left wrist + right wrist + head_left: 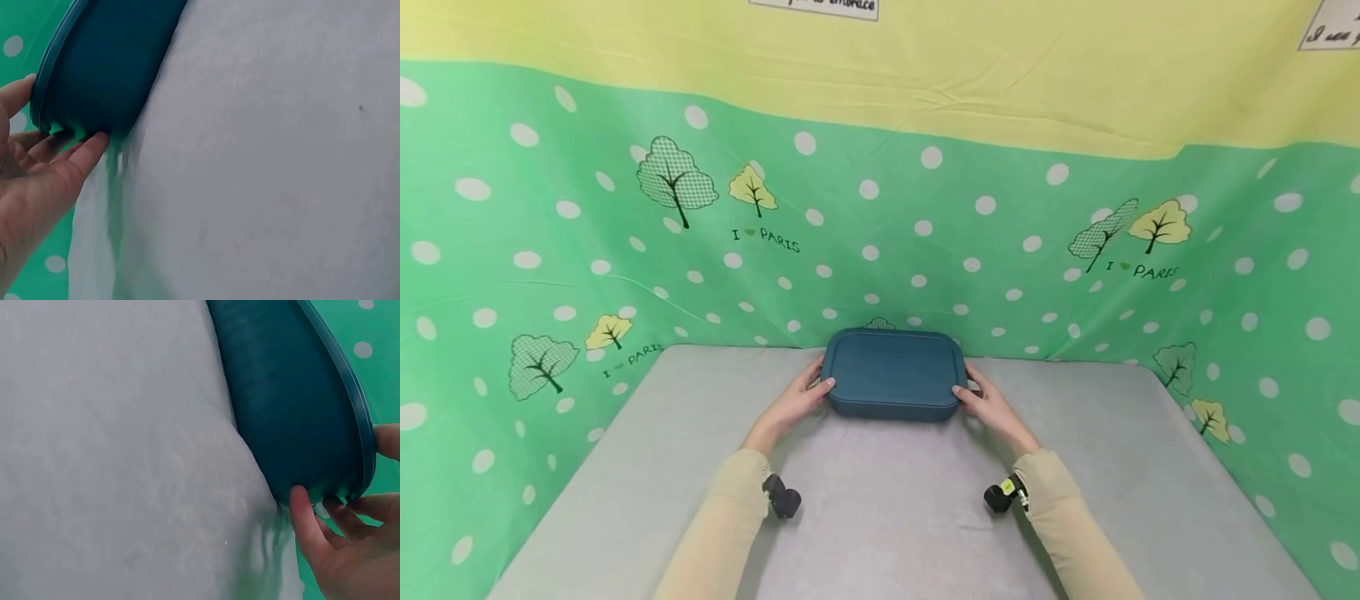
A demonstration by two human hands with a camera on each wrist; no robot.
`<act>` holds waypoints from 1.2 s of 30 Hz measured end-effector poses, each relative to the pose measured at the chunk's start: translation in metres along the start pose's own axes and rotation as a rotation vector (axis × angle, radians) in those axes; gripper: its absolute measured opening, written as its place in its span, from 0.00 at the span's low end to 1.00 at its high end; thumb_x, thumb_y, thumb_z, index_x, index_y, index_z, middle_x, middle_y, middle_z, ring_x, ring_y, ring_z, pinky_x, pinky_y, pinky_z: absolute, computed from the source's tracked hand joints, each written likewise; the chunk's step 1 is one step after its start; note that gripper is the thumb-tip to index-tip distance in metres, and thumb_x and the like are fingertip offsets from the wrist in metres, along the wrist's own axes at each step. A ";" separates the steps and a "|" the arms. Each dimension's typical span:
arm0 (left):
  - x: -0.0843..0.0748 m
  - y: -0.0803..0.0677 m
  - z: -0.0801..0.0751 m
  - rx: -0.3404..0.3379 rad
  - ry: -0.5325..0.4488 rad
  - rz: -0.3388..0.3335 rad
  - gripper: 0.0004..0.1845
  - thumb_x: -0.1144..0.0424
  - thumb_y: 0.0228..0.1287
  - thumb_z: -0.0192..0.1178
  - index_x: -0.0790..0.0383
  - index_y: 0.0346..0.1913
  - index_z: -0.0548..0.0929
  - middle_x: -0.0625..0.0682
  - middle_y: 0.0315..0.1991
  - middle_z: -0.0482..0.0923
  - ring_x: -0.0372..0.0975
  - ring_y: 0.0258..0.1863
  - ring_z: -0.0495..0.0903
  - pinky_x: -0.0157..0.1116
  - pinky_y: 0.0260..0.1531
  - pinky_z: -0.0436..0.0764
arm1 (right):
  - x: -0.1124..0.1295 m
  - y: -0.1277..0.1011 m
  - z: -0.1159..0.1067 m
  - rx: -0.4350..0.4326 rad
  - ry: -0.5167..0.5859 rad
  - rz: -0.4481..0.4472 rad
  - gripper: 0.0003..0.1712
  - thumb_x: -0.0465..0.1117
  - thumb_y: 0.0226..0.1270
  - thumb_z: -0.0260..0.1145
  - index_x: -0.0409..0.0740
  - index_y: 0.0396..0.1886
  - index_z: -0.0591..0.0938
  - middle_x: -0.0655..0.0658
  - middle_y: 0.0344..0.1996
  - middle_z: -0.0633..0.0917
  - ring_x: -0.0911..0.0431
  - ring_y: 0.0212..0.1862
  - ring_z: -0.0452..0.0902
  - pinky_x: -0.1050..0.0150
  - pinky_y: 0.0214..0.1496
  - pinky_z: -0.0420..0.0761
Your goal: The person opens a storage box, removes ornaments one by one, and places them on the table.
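A dark blue lidded lunch box point(895, 367), rectangular with rounded corners, sits at the far edge of the grey table against the cloth backdrop. My left hand point(792, 403) holds its left end, thumb over the lid's edge and the other fingers along the side. At the opposite end my right hand point(994, 410) grips it in the same way. In the left wrist view, fingertips point(95, 150) meet the lower side of the box point(106, 69). The right wrist view has fingertips point(301, 499) against the box's lower wall point(294, 406).
The grey cloth-covered table point(880, 508) spreads out in front of the box. A green and yellow backdrop point(895, 208) with white dots and printed trees rises behind and on both sides. Small black cameras point(784, 498) are strapped to the wrists.
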State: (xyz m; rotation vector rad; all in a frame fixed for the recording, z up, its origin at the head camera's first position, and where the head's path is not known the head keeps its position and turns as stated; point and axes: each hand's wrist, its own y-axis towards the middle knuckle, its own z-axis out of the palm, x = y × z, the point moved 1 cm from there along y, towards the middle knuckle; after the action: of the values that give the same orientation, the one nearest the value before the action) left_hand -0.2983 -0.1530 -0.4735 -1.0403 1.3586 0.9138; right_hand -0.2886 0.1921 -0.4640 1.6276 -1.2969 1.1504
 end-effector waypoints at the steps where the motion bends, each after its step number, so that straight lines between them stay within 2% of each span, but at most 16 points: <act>1: 0.000 0.001 -0.001 0.001 0.001 0.000 0.37 0.64 0.76 0.48 0.65 0.77 0.40 0.69 0.75 0.38 0.58 0.71 0.51 0.51 0.65 0.59 | 0.000 0.001 0.000 0.002 0.003 -0.005 0.38 0.37 0.74 0.55 0.32 0.76 0.48 0.24 0.69 0.57 0.32 0.62 0.66 0.48 0.57 0.75; 6: 0.000 0.004 -0.003 0.016 0.000 0.001 0.37 0.64 0.76 0.48 0.65 0.77 0.39 0.69 0.75 0.37 0.58 0.71 0.49 0.51 0.65 0.59 | 0.001 0.004 -0.001 0.003 0.001 -0.004 0.38 0.36 0.75 0.54 0.31 0.75 0.46 0.24 0.69 0.56 0.32 0.63 0.64 0.50 0.57 0.75; 16: 0.002 0.006 -0.001 0.009 -0.088 0.010 0.38 0.65 0.75 0.49 0.58 0.78 0.39 0.67 0.75 0.37 0.56 0.72 0.49 0.51 0.66 0.58 | 0.003 0.004 -0.002 0.006 0.035 -0.018 0.40 0.34 0.75 0.53 0.35 0.77 0.43 0.23 0.68 0.55 0.30 0.63 0.63 0.46 0.57 0.75; 21: 0.003 0.004 -0.001 -0.004 -0.059 0.022 0.39 0.68 0.74 0.50 0.60 0.78 0.39 0.70 0.74 0.38 0.59 0.71 0.50 0.51 0.65 0.60 | 0.004 0.003 -0.004 0.010 0.036 -0.013 0.41 0.33 0.74 0.54 0.34 0.77 0.43 0.23 0.68 0.55 0.30 0.62 0.64 0.45 0.56 0.75; 23: 0.002 0.002 0.000 -0.020 -0.041 0.021 0.39 0.68 0.73 0.51 0.60 0.78 0.41 0.70 0.74 0.40 0.59 0.71 0.51 0.50 0.65 0.61 | 0.010 0.000 -0.006 0.007 0.009 -0.011 0.40 0.33 0.73 0.56 0.32 0.76 0.45 0.23 0.67 0.57 0.30 0.61 0.65 0.46 0.55 0.76; 27: -0.003 -0.001 0.002 -0.041 -0.004 0.041 0.39 0.70 0.72 0.52 0.64 0.77 0.42 0.71 0.73 0.42 0.61 0.70 0.52 0.52 0.63 0.64 | 0.027 -0.011 -0.005 -0.039 -0.083 -0.034 0.39 0.32 0.71 0.58 0.28 0.74 0.50 0.23 0.65 0.60 0.30 0.61 0.64 0.43 0.56 0.73; 31: -0.007 -0.003 0.000 -0.044 0.050 0.079 0.38 0.71 0.70 0.53 0.67 0.76 0.45 0.72 0.72 0.46 0.62 0.68 0.55 0.50 0.61 0.68 | 0.019 -0.010 -0.002 -0.111 -0.152 -0.102 0.38 0.32 0.69 0.60 0.28 0.73 0.53 0.25 0.61 0.61 0.33 0.58 0.65 0.42 0.58 0.69; 33: -0.008 -0.004 -0.002 -0.034 0.081 0.110 0.37 0.71 0.69 0.54 0.68 0.76 0.48 0.71 0.72 0.48 0.63 0.68 0.56 0.49 0.60 0.70 | 0.008 -0.007 -0.002 -0.138 -0.182 -0.132 0.38 0.32 0.68 0.61 0.28 0.73 0.56 0.27 0.57 0.64 0.36 0.56 0.66 0.44 0.56 0.70; 36: -0.009 -0.007 -0.004 -0.025 0.093 0.138 0.36 0.73 0.68 0.54 0.68 0.75 0.51 0.71 0.71 0.51 0.64 0.67 0.58 0.50 0.58 0.71 | 0.008 -0.009 -0.002 -0.165 -0.204 -0.161 0.36 0.31 0.67 0.62 0.27 0.71 0.59 0.28 0.52 0.67 0.37 0.52 0.68 0.47 0.51 0.72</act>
State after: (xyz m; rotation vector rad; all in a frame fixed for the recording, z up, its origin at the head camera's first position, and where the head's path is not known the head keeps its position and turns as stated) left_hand -0.2930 -0.1585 -0.4639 -1.0282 1.5148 0.9963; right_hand -0.2797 0.1938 -0.4558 1.7245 -1.3228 0.7767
